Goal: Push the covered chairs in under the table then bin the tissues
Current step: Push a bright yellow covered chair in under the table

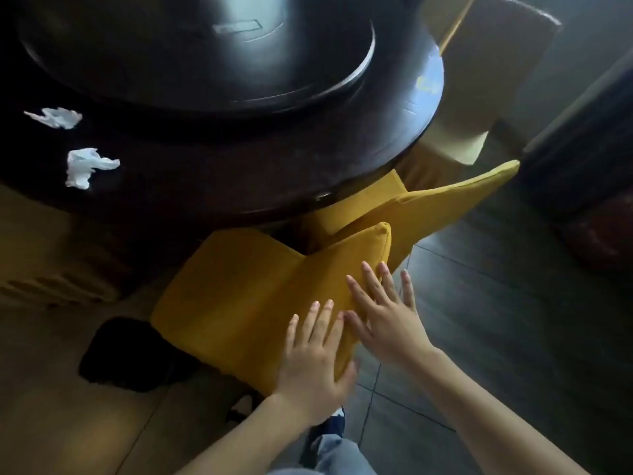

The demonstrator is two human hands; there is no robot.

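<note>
A chair in a yellow cover (239, 286) stands at the near edge of the round dark table (274, 166), its seat partly under the rim. My left hand (315, 358) and my right hand (380, 310) lie flat on the top of its backrest, fingers spread, gripping nothing. A second yellow covered chair (445, 207) stands to the right, tucked further under the table. Two crumpled white tissues (56, 117) (87, 166) lie on the tabletop at the far left.
A large dark turntable (191, 56) fills the table's middle. A pale covered chair (479, 80) stands at the far right of the table. A black object (126, 354) lies on the floor left of the near chair. Dark cabinet at right; grey tiled floor to the right.
</note>
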